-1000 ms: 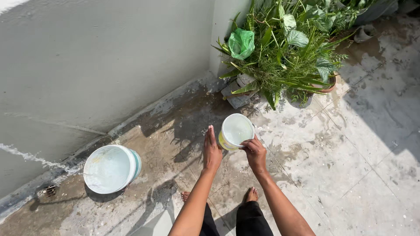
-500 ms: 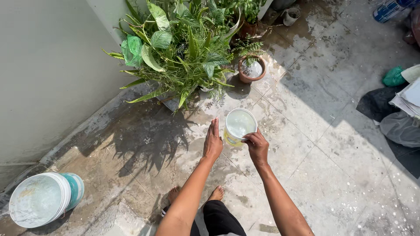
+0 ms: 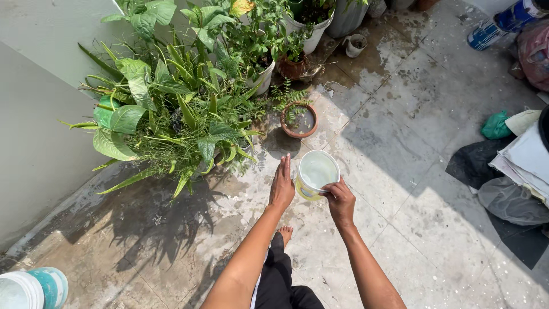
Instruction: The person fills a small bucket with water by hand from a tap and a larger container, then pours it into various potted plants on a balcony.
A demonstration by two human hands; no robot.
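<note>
a small white tub (image 3: pixel 316 174) with a yellow band is hanging tilted above the wet tiled floor (image 3: pixel 400 149), its open mouth facing up and toward the far side, pale water showing inside. it is sitting between the two hands, a little far of both, with its axis leaning away from the person toward the plants. the right hand (image 3: pixel 339 200) is gripping it: fingers curled over the near right part of the rim, thumb pinching from the near side, so this hand is carrying the weight. the left hand (image 3: pixel 282 186) is lying flat and open, fingers straight and together, pointing far, its palm side pressing or just brushing the tub's left wall; it is closing on nothing. both forearms are reaching out from the near edge, the left one crossing slightly rightward. just far of the tub a small terracotta pot (image 3: pixel 298 120) is standing, and left of it a big leafy plant cluster (image 3: pixel 171 109) is spreading against the pale wall (image 3: pixel 34 143). a bare foot (image 3: pixel 284 234) is showing under the arms. at the near left corner a larger white and teal bucket (image 3: pixel 31 289) is peeking in.
</note>
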